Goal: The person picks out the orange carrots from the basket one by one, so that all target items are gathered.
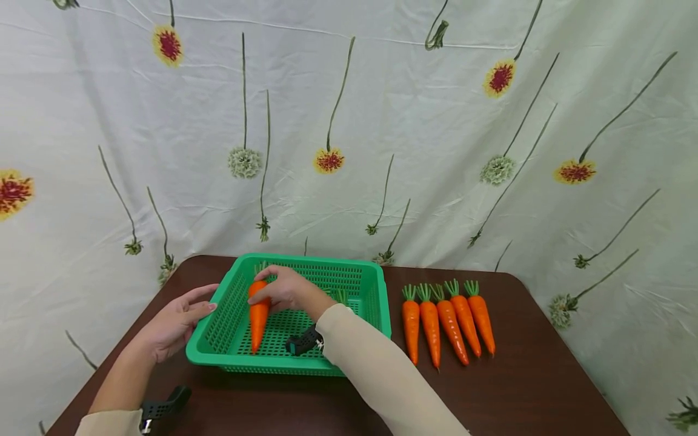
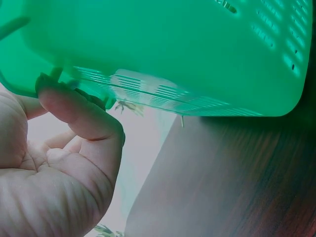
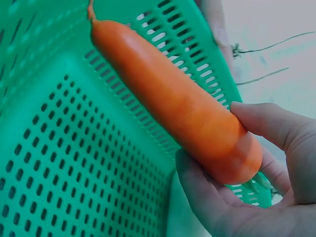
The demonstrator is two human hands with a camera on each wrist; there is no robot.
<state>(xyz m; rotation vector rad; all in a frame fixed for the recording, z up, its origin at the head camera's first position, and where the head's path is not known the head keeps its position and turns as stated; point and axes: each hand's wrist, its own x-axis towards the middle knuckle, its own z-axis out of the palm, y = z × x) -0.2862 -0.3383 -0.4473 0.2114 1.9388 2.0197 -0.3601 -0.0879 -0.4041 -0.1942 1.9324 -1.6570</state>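
My right hand grips an orange carrot near its thick green-topped end, inside a green plastic basket. In the right wrist view the thumb and fingers close round the carrot, whose thin tip points away from the palm over the perforated bottom. My left hand holds the basket's left rim, its thumb and fingers at the edge; the left wrist view shows a bent digit against the basket wall. Green leaf stubs stick up inside the basket, the rest hidden behind the right forearm.
Several carrots lie side by side on the dark brown table, right of the basket, their green tops toward the back. A white cloth with printed flowers hangs behind the table. The right sleeve crosses the basket's front right corner.
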